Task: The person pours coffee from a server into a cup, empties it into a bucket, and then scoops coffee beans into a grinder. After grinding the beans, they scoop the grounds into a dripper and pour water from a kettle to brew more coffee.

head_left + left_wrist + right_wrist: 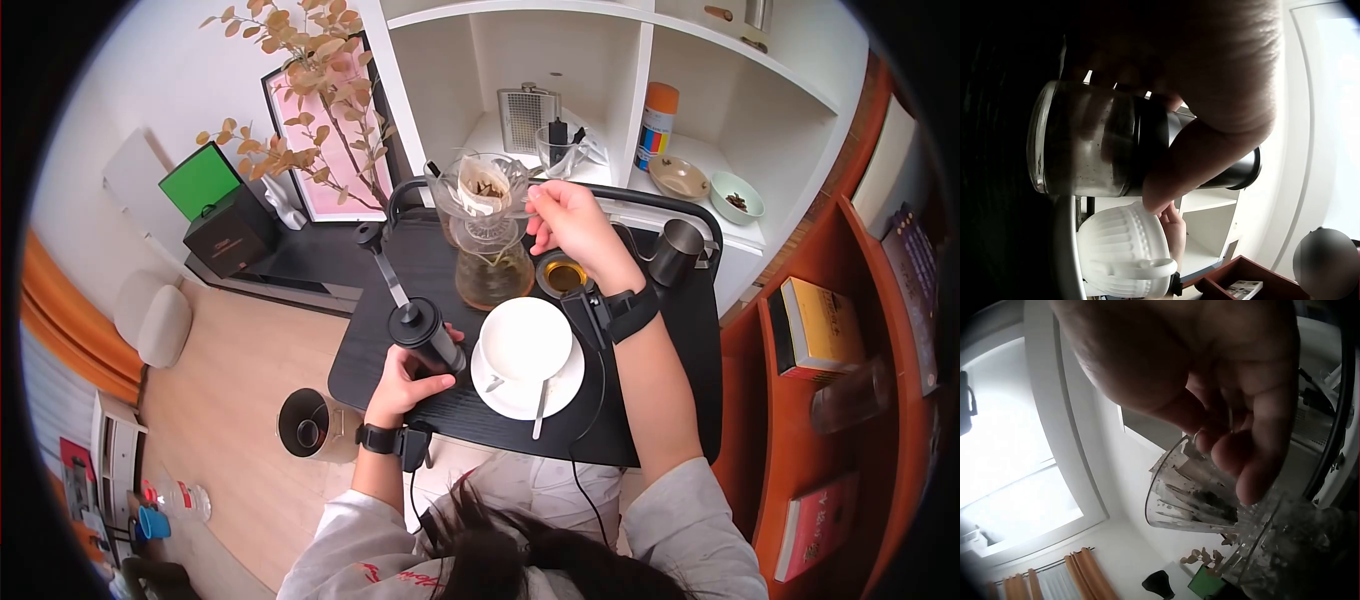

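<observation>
My left hand [402,382] is wrapped round the black hand grinder [428,338], which stands tilted on the black table [640,400], its crank pointing up and left. In the left wrist view, the thumb lies across the grinder, near its clear base [1085,144]. The fingers of my right hand [580,232] pinch the side of the glass dripper [462,205]; in the right wrist view, the hand [1210,381] partly hides the dripper [1179,494]. A paper filter [482,190] with dark grounds sits inside. Below it is the glass server [492,275].
A white cup [527,338] on a saucer [572,392] with a spoon stands between my arms. Behind are a gold-coloured round dish [563,277] and a metal pitcher [677,250]. A bin [345,430] is on the floor at left. Cables hang from both wrists.
</observation>
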